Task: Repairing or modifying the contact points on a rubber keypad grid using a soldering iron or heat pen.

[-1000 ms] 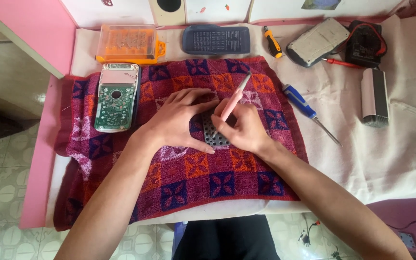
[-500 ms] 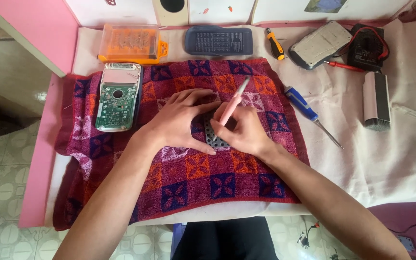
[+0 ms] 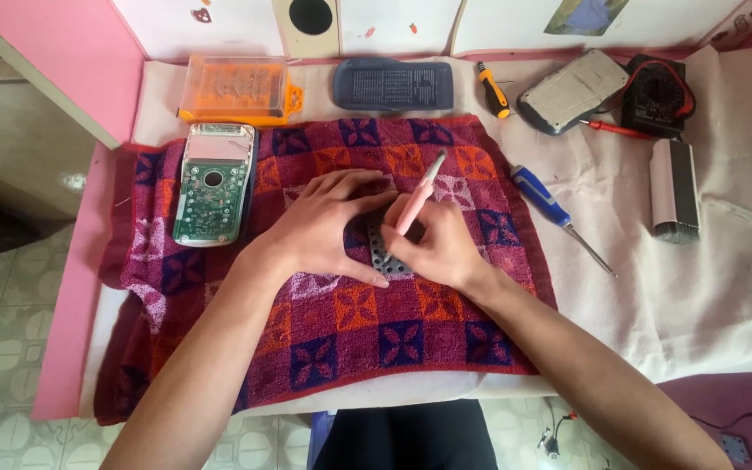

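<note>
Around the red and purple patterned towel lie an opened device with a green circuit board, an orange plastic bit case, a dark blue back cover and a blue-handled screwdriver. Both hands cover most of the small grey keypad piece at the towel's middle. The left hand presses it flat with spread fingers; the right hand grips a pink pen-shaped tool.
</note>
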